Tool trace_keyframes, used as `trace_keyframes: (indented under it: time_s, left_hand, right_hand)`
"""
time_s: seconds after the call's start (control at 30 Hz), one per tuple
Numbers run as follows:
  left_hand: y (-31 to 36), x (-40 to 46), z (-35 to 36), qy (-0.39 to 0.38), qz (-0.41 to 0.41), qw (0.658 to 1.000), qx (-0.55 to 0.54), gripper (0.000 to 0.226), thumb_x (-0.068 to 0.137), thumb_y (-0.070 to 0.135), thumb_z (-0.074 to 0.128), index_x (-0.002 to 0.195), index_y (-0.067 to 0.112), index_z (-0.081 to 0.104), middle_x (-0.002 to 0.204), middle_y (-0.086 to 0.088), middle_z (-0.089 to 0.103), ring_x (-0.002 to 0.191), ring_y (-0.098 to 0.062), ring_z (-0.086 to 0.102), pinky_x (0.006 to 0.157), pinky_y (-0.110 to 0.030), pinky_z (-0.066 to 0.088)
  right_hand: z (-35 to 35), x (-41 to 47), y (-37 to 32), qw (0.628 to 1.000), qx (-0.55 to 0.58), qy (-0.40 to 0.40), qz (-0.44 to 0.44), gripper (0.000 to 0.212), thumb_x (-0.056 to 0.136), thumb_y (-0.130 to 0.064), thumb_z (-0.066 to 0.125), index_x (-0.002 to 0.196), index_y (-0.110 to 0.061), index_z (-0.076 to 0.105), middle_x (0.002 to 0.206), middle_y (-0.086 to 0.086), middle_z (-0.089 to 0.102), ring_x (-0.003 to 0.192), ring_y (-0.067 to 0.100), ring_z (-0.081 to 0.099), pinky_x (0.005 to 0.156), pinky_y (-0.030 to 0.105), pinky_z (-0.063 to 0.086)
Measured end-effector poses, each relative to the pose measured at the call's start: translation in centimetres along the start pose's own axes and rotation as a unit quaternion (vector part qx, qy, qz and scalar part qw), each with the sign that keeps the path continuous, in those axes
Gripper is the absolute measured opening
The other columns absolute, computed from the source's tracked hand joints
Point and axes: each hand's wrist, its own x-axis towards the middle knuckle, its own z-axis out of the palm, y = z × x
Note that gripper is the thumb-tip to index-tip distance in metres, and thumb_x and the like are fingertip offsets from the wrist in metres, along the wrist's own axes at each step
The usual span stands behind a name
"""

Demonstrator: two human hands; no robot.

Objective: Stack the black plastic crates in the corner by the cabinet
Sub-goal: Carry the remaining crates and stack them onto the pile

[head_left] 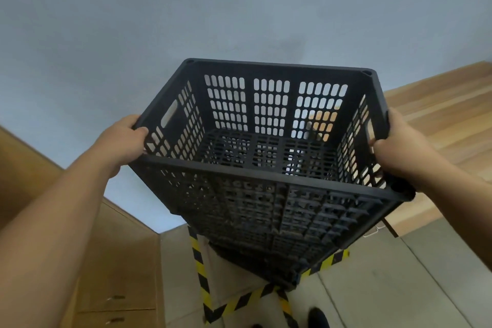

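Crates are what we are stacking, and we have the top black crate [269,157] by its rim, one hand on each short side. Nearest to us, our left hand [126,141] curls over the left rim with the thumb hooked inside the wall, gripping it near the front corner. Our right hand [399,145] grips the right rim the same way, thumb inside and fingers wrapped round the outer edge. The crate is empty, open side up, and tips a little toward us.

Below it we can make out more black slatted plastic, which looks like a stack of crates [266,255] standing on the floor [399,287]. Whether the held crate is already seated on that stack or hangs just over it, we cannot tell, since the walls run together in this view. Yellow and black hazard tape [201,279] marks the floor around the foot of the stack. To our left stands the brown cabinet [114,269], close beside the stack; to our right a pale wooden surface [439,120] runs along the wall. Beyond everything is the plain grey wall [239,8].

We judge this to be the placing step. The next move calls for squaring the four corners over the crate beneath, levelling the tilt, lowering until it seats evenly, and only then letting go with both hands.
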Motion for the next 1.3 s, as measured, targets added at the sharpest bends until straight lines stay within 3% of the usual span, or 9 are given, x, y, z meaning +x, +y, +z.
trace_keyframes:
  time_s: [0.1, 0.4, 0.7, 0.97, 1.07, 1.2, 1.3]
  left_hand:
    - [-0.1, -0.7, 0.5, 0.015, -0.002, 1.0, 0.003, 0.037, 0.112, 0.022, 0.045, 0.148, 0.022, 0.052, 0.136, -0.013, 0.063, 0.115, -0.042, 0.064, 0.09, -0.048, 0.056]
    - [-0.3, -3.8, 1.9, 0.064, -0.033, 0.997, -0.022, 0.038, 0.111, 0.018, 0.041, 0.146, 0.019, 0.054, 0.13, -0.011, 0.068, 0.108, -0.035, 0.063, 0.078, -0.039, 0.049]
    - [1.0, -6.4, 2.5, 0.09, -0.073, 0.992, -0.045, 0.038, 0.109, 0.018, 0.041, 0.144, 0.02, 0.056, 0.122, -0.011, 0.07, 0.107, -0.035, 0.066, 0.097, -0.054, 0.058]
    - [1.5, -9.1, 4.2, 0.129, -0.104, 0.985, -0.046, 0.039, 0.108, 0.022, 0.04, 0.143, 0.021, 0.055, 0.125, -0.012, 0.067, 0.107, -0.039, 0.066, 0.098, -0.057, 0.059]
    - [1.6, -9.6, 4.8, 0.143, -0.12, 0.981, -0.055, 0.038, 0.109, 0.021, 0.04, 0.143, 0.021, 0.056, 0.125, -0.012, 0.067, 0.106, -0.039, 0.067, 0.093, -0.053, 0.06]
    - [1.9, -9.7, 5.7, 0.167, -0.133, 0.976, -0.044, 0.036, 0.11, 0.017, 0.04, 0.144, 0.017, 0.055, 0.127, -0.012, 0.066, 0.104, -0.036, 0.065, 0.074, -0.04, 0.053]
    - [2.1, -9.6, 6.2, 0.181, -0.142, 0.972, -0.034, 0.037, 0.11, 0.017, 0.041, 0.145, 0.017, 0.054, 0.13, -0.014, 0.066, 0.106, -0.039, 0.066, 0.076, -0.041, 0.055]
  right_hand:
    - [-0.2, 0.9, -0.2, 1.0, 0.0, -0.006, -0.009, 0.042, 0.094, -0.007, 0.053, 0.128, -0.027, 0.039, 0.093, 0.014, 0.065, 0.068, 0.041, 0.071, 0.059, 0.057, 0.063]
    - [-1.2, 5.0, -0.8, 0.997, -0.038, -0.035, -0.063, 0.041, 0.095, -0.008, 0.054, 0.128, -0.028, 0.04, 0.099, 0.015, 0.064, 0.074, 0.043, 0.071, 0.068, 0.058, 0.062]
    - [-1.1, 8.2, -0.4, 0.992, -0.042, -0.048, -0.105, 0.047, 0.093, -0.01, 0.057, 0.132, -0.029, 0.039, 0.103, 0.016, 0.064, 0.074, 0.04, 0.071, 0.067, 0.057, 0.063]
    - [-1.6, 11.7, -1.1, 0.984, -0.064, -0.065, -0.156, 0.056, 0.091, -0.009, 0.058, 0.14, -0.027, 0.037, 0.111, 0.021, 0.064, 0.081, 0.041, 0.069, 0.076, 0.056, 0.061]
    - [-1.5, 13.2, -1.8, 0.979, -0.072, -0.073, -0.178, 0.056, 0.092, -0.008, 0.057, 0.142, -0.024, 0.038, 0.109, 0.021, 0.065, 0.077, 0.04, 0.07, 0.074, 0.053, 0.061]
    - [-1.1, 15.6, -2.9, 0.973, -0.068, -0.087, -0.204, 0.051, 0.092, -0.007, 0.056, 0.138, -0.023, 0.039, 0.11, 0.02, 0.065, 0.083, 0.042, 0.07, 0.076, 0.057, 0.061]
    - [-1.0, 17.1, -3.6, 0.967, -0.084, -0.092, -0.224, 0.046, 0.094, -0.011, 0.057, 0.135, -0.024, 0.042, 0.111, 0.02, 0.068, 0.085, 0.042, 0.069, 0.079, 0.056, 0.06]
